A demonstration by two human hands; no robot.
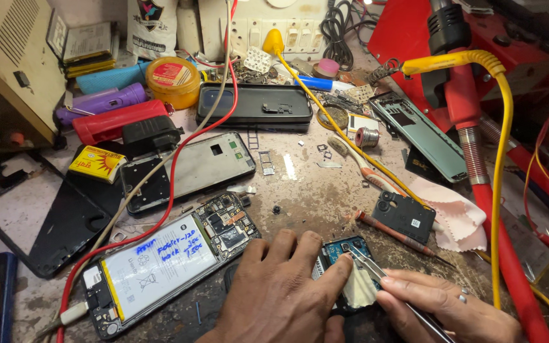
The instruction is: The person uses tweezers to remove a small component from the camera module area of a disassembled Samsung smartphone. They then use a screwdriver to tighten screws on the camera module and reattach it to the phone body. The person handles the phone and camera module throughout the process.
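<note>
While a small blue circuit board (344,249) is held flat on the cluttered repair bench (306,184), fine work on it with metal tweezers (376,272) appears to be in progress. Well to the left of the board, an opened phone with its white battery exposed (160,267) is seen lying face down, crossed by a red wire (189,184); farther left of the board a detached black screen panel (65,222) is laid, and up beyond it a grey phone frame (192,168) and a yellow matchbox-like carton (96,163). Just left of the board, the left hand (281,292) is pressed down with its fingers spread, the fingertips resting on the board's left edge. The board itself lies near the bench's front edge, between the two hands, with a scrap of pale cloth (358,289) tucked under it. Just right of the board, the tweezers are pinched between thumb and forefinger of the right hand (446,305), their tips set on the board's upper part. Up and to the right of the board are a black camera module cover (405,216), a red-handled screwdriver (395,234) and a pink cloth (455,216); a yellow cable (500,159) runs past farther right. The step is judged to be the picking or seating of a tiny part; a steady pinch and a still board would be called for.
</note>
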